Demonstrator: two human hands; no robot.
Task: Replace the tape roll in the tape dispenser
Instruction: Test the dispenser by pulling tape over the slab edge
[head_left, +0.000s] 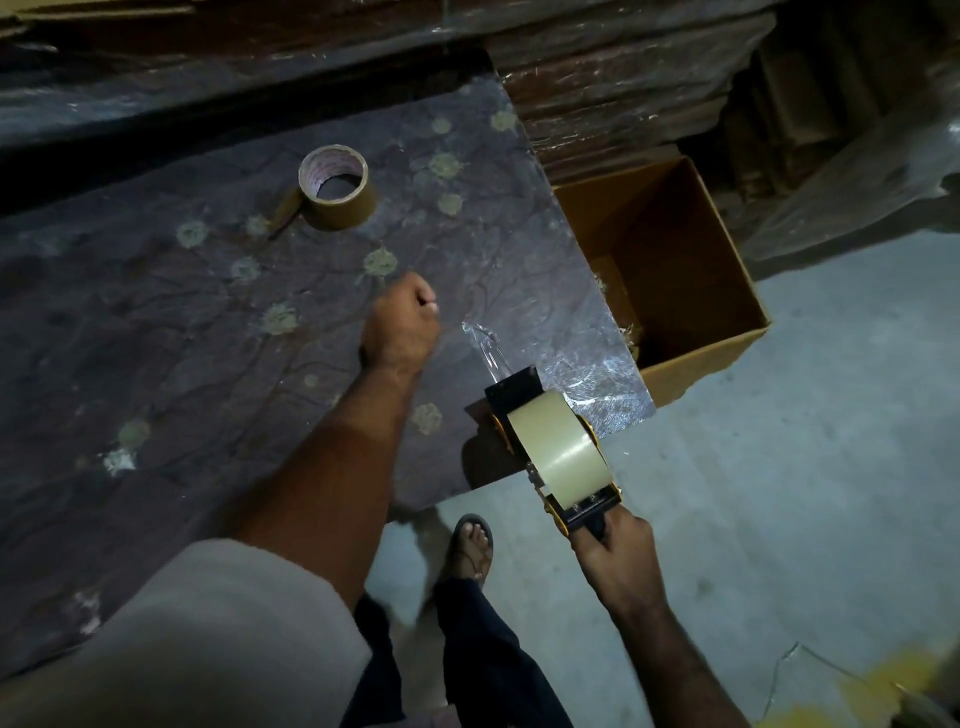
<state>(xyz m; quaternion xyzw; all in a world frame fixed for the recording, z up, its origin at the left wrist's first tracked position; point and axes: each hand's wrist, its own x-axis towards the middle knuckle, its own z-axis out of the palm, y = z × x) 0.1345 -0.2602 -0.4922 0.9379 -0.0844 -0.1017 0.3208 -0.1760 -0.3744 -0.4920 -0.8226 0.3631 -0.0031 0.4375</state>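
A plastic-covered tabletop (156, 322) fills the left of the frame, an open cardboard box (691, 291) at its right edge. Lower centre-right, the right hand (615, 556) has its grip wrapped round the tape dispenser (550, 447) with its clear roll. The left hand (400, 325) is fisted, its contents hidden. A brown tape roll (337, 187) sits upper left.

A loose, pale short sleeve (208, 623) is being worn on the left arm. Dark trousers (488, 660) and a dark open-toed sandal (470, 545) are being worn below; both forearms are bare.
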